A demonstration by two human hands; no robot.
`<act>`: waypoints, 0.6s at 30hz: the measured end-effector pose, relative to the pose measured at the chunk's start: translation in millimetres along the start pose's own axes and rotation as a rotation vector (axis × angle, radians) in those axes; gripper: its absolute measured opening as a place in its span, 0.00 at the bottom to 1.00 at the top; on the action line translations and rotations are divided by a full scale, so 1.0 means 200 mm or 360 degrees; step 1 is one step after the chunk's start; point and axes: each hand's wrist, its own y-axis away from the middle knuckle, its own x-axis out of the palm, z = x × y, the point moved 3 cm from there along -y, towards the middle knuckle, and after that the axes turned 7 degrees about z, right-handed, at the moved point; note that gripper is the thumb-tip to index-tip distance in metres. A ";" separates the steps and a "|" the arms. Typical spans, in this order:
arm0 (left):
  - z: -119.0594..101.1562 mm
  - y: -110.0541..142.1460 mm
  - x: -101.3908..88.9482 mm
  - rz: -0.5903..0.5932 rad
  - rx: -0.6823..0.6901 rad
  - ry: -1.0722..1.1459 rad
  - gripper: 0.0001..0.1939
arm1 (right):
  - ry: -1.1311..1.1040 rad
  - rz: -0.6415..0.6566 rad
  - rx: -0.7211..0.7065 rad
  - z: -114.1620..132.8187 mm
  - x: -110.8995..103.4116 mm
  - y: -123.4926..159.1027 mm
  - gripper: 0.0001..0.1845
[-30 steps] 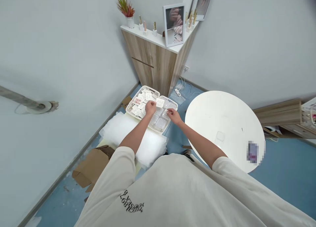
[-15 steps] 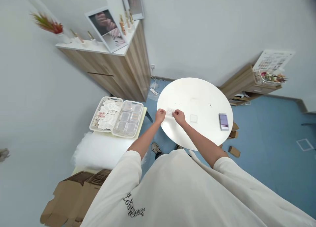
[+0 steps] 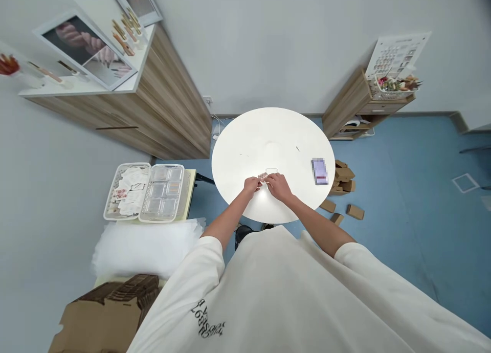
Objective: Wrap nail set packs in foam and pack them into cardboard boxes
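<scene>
Over the near part of the round white table, my left hand pinches one side of a small white packet with reddish marks. My right hand has its fingers closed at the packet's other side. What exactly the packet contains is too small to make out. Just beyond my right fingers lies a small clear square case, partly covered by that hand.
A blurred purple item lies at the table's right. To the left are a basket of white packets, a basket of clear boxes, a white foam stack and flattened cardboard. Small brown boxes are on the floor at right.
My hands have drawn closer together and the packet, which showed printed text, now shows reddish marks. The hands are now nearer the clear case. My view has turned to the right.
</scene>
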 end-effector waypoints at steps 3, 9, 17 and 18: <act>0.05 -0.01 0.05 -0.0070 0.0069 -0.0224 0.12 | -0.0275 -0.0107 0.0296 -0.10 0.02 0.07 0.19; 0.15 -0.03 0.11 -0.0058 0.0157 -0.0599 0.13 | -0.0984 0.0047 0.0984 -0.28 0.11 0.12 0.11; 0.30 -0.08 0.17 -0.0153 0.0070 -0.0577 0.11 | -0.1080 0.0101 0.1297 -0.40 0.22 0.20 0.08; 0.32 -0.09 0.17 -0.0142 0.0058 -0.0567 0.15 | -0.1056 0.0103 0.1318 -0.41 0.23 0.20 0.08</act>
